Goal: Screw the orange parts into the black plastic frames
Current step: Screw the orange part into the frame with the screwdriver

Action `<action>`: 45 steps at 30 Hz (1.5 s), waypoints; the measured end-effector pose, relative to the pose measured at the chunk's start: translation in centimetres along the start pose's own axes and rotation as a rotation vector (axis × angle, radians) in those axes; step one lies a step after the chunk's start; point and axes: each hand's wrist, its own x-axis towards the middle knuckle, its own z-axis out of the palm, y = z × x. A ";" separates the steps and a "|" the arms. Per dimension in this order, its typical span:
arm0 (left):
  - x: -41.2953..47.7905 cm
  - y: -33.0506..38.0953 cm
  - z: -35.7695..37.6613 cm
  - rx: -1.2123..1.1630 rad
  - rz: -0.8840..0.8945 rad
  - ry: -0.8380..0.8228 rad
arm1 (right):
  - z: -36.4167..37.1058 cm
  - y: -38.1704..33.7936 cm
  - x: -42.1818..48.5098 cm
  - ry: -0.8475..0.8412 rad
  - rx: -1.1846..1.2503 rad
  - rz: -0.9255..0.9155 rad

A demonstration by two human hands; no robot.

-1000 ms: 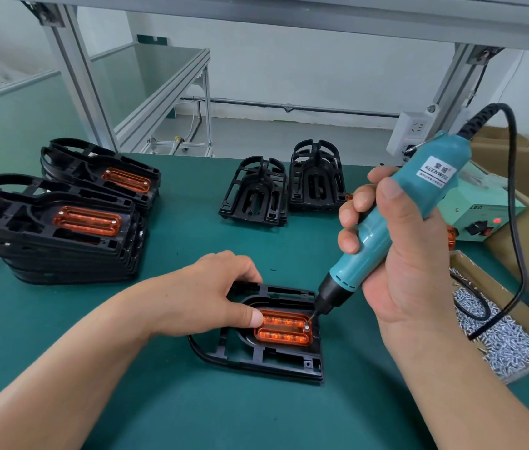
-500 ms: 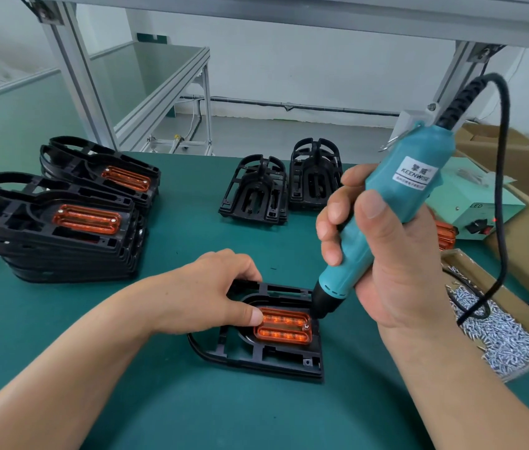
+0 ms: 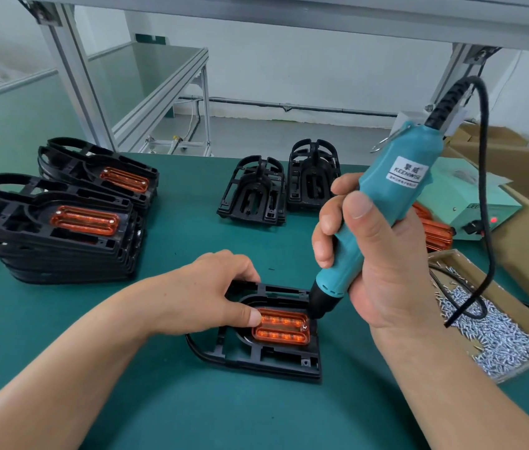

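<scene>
A black plastic frame (image 3: 266, 358) lies flat on the green mat in front of me, with an orange part (image 3: 281, 326) seated in its recess. My left hand (image 3: 204, 293) grips the frame's far left edge, and its thumb presses on the orange part's left end. My right hand (image 3: 373, 264) grips a teal electric screwdriver (image 3: 383, 206), held steeply with its black nose just above the frame by the orange part's right end. A silver screw (image 3: 304, 327) sits in that right end.
Stacks of frames fitted with orange parts (image 3: 62, 228) stand at the left. Two stacks of bare black frames (image 3: 253, 193) sit at the back. A cardboard box of loose screws (image 3: 496, 323), loose orange parts (image 3: 435, 232) and a green power unit (image 3: 471, 203) are at the right.
The screwdriver has swung more upright and shifted left, and its tip has come off the screw at the orange part's right end. My left hand has stayed on the frame.
</scene>
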 end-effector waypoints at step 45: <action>0.0 1.5 0.2 0.051 -0.054 -0.013 | 1.0 0.0 -0.2 -0.139 0.012 -0.082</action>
